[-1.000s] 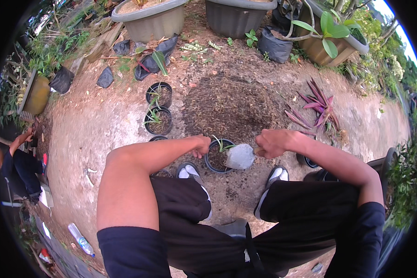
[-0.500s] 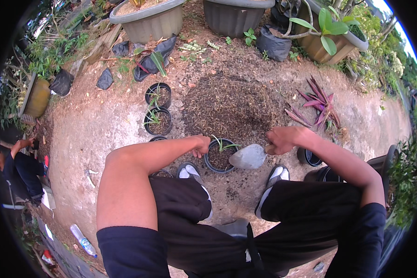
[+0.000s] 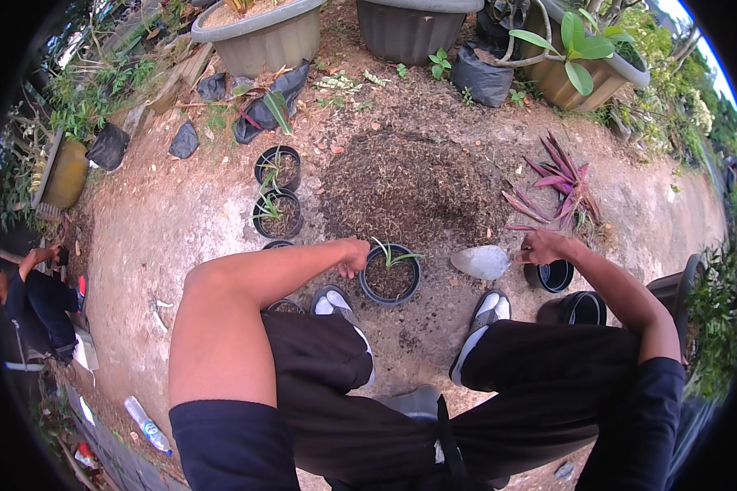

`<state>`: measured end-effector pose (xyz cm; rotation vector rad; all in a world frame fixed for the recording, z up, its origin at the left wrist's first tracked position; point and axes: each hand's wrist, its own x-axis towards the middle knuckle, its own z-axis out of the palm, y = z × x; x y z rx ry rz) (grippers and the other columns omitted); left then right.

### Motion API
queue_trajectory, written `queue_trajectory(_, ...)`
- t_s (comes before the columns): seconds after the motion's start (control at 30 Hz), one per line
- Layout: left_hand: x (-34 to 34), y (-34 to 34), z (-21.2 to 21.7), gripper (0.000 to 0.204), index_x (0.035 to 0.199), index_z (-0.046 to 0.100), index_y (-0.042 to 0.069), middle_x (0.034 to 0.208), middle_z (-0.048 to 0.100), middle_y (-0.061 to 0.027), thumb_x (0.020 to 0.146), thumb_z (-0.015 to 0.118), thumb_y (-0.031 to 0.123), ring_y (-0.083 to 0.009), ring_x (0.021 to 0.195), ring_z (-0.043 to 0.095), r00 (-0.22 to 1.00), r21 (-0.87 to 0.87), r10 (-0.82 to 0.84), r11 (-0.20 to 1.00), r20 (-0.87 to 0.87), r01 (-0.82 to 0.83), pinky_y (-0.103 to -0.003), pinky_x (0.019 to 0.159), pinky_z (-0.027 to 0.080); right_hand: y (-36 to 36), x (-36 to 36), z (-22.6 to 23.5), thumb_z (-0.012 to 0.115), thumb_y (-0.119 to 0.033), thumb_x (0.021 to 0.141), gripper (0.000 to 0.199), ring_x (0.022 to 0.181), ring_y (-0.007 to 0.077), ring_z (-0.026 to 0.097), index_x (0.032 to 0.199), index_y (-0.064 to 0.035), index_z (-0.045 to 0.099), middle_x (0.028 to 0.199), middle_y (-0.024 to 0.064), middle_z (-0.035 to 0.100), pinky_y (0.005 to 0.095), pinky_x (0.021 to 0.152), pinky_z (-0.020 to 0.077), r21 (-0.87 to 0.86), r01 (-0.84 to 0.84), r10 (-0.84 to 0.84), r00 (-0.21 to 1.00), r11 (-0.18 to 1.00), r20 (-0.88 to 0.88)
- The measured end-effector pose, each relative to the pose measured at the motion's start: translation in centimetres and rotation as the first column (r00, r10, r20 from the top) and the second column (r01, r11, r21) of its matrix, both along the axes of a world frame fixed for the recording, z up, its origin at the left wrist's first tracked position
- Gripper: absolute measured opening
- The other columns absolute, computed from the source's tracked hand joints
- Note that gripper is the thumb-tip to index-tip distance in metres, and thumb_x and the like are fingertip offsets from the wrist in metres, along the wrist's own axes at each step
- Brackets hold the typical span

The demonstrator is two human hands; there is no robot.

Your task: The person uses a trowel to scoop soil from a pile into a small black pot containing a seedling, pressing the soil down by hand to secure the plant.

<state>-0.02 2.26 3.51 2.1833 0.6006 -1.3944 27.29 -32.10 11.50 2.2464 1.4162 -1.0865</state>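
Note:
A round black plant pot stands on the ground between my feet, filled with dark soil and holding a small plant with narrow pale-edged green leaves. My left hand is closed at the pot's left rim, its fingertips partly hidden. Off to the right, my right hand grips a hand trowel by its handle. The trowel's pale, soil-dusted blade points left toward the pot, apart from it. Beyond the pot spreads a heap of dark, fibrous soil.
Potted seedlings in black pots line up at the left. Empty black pots stand by my right arm, below uprooted purple plants. Large planters edge the far side. Another person crouches far left, near a plastic bottle.
My right hand has moved right with the trowel, drawing the blade away from the pot's rim. My left hand stays at the pot.

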Motion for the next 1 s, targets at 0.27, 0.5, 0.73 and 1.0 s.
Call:
queue_trajectory(0.27,-0.2,0.2,-0.2,0.020,0.095,0.070,0.005,0.085,0.075,-0.0042,0.092,0.054,0.014,-0.0178,0.071,0.070,1.000,-0.014,0.016,1.000,0.007,-0.016,-0.038,0.061,0.055,3.0,-3.3,-2.5,0.055,-0.051,0.094,0.056,0.100,0.0421,0.065,0.103,0.0032,0.068,0.097,0.0277,0.068,0.0496,0.089,0.0497,0.087,0.044,-0.039,0.998,0.995,-0.056)
queue_trajectory(0.5,-0.1,0.1,0.4,0.020,0.100,0.070,0.006,0.088,0.075,-0.0031,0.093,0.054,0.017,-0.0158,0.073,0.070,0.999,-0.015,-0.025,1.000,0.020,0.025,-0.037,0.062,0.056,3.8,-3.6,-4.7,0.053,-0.052,0.095,0.059,0.097,0.0432,0.066,0.102,0.0048,0.067,0.096,0.0296,0.068,0.0492,0.088,0.0506,0.065,0.152,-0.150,0.988,0.986,-0.034)
queue_trajectory(0.73,-0.2,0.1,-0.3,0.023,0.104,0.070,0.007,0.090,0.075,-0.0010,0.096,0.054,0.021,-0.0141,0.076,0.070,0.999,-0.006,-0.039,0.999,0.021,0.039,-0.036,0.065,0.057,4.6,-4.4,-6.2,0.054,-0.051,0.095,0.060,0.096,0.0432,0.067,0.097,0.0079,0.064,0.090,0.0309,0.067,0.0485,0.085,0.0514,0.112,0.280,-0.285,0.958,0.953,0.026)
queue_trajectory(1.0,-0.3,0.5,-0.6,0.021,0.101,0.068,0.004,0.086,0.075,-0.0060,0.092,0.052,0.013,-0.0184,0.071,0.071,1.000,-0.033,-0.016,0.999,0.020,0.016,-0.038,0.060,0.056,4.3,-8.5,-8.6,0.056,-0.035,0.094,0.038,0.078,0.0420,0.067,0.096,0.0020,0.063,0.093,0.0283,0.065,0.0481,0.070,0.0528,0.256,0.176,-0.200,0.977,0.951,0.069)
